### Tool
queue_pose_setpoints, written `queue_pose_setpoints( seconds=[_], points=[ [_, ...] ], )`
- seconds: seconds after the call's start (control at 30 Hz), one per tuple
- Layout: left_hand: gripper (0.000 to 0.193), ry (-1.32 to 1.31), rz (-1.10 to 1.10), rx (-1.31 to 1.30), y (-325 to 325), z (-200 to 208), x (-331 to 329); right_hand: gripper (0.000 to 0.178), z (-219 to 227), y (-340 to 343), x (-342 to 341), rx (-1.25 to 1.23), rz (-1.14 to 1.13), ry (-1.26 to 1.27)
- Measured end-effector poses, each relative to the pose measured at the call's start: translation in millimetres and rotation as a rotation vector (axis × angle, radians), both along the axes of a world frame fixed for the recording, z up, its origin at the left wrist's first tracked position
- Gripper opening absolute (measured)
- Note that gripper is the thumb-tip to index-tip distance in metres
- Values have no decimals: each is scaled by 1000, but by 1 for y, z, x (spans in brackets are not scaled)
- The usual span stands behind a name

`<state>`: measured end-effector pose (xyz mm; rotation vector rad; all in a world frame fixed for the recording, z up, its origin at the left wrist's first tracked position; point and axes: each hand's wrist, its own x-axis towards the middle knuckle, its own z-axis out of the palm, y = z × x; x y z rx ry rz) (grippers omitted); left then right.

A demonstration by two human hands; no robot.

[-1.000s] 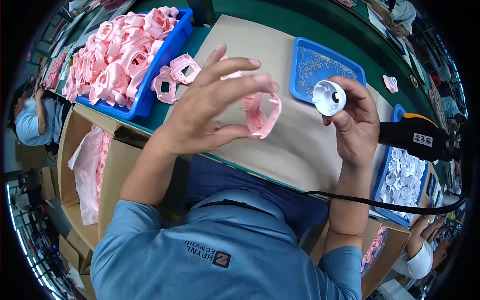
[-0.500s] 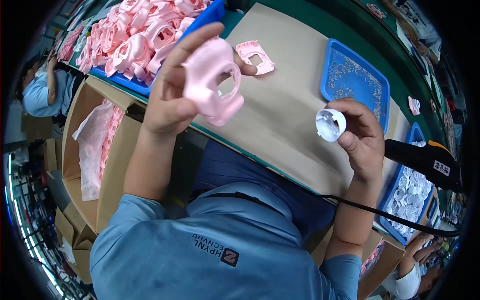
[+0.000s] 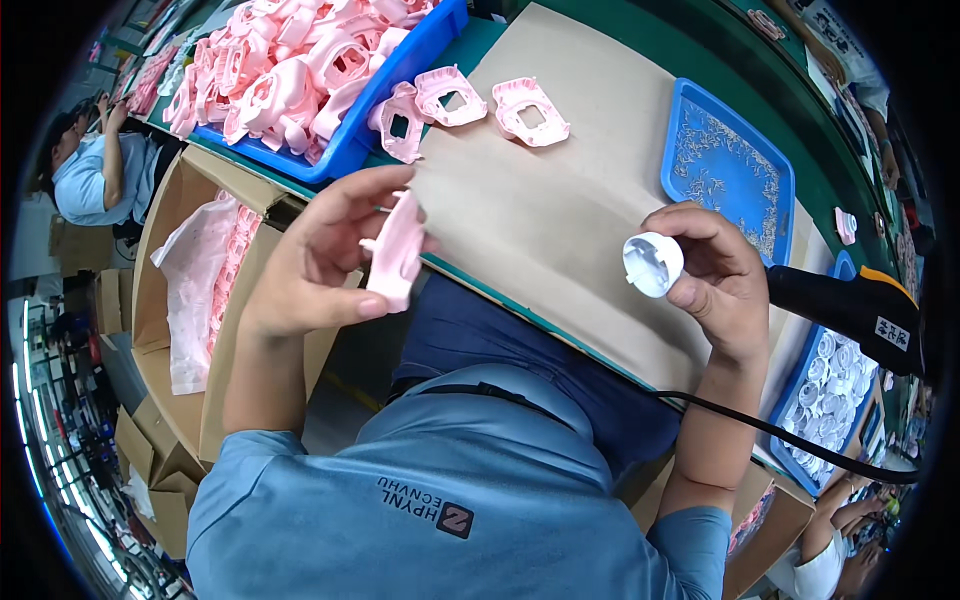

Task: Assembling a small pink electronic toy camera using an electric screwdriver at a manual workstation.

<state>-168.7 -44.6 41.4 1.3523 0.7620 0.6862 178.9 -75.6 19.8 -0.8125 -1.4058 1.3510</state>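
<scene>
My left hand [image 3: 318, 255] grips a pink plastic housing [image 3: 398, 250] by its edges, turned nearly edge-on in front of the table. Between the thumb and fingers of my right hand [image 3: 722, 275] is a white round plastic cap [image 3: 653, 265], its hollow side facing left and up. The two parts are well apart. Beyond my left hand, three pink housings lie on the table: one beside the blue bin [image 3: 399, 122], one in the middle [image 3: 450, 96] and one farther right [image 3: 531, 112].
A blue bin [image 3: 345, 140] heaped with pink housings stands far left, above an open cardboard box [image 3: 225, 400]. On the right are a blue tray [image 3: 735, 135] of small metal pieces, a black handheld tool [image 3: 835, 305] with a cable, and a blue bin [image 3: 790, 455] of white caps.
My left hand has moved down and left, turning the pink housing from face-on to edge-on. My right hand still holds the white cap, tilted slightly differently.
</scene>
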Motion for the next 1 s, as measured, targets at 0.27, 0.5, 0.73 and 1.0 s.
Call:
queue_pose_setpoints(
  seconds=[0.27,0.5,0.73,1.0],
  points=[
    [83,205,141,-96,1,-13,-13,48,-3,1,3,-11,14,112],
    [101,-601,-63,-184,7,-25,87,51,7,-5,-6,134,-94,171],
    [97,-649,-166,-276,3,-29,121,45,11,-17,-8,289,-186,-23],
    [92,-600,-163,-343,-2,-23,130,36,19,-26,-17,435,-304,-358]
  ],
)
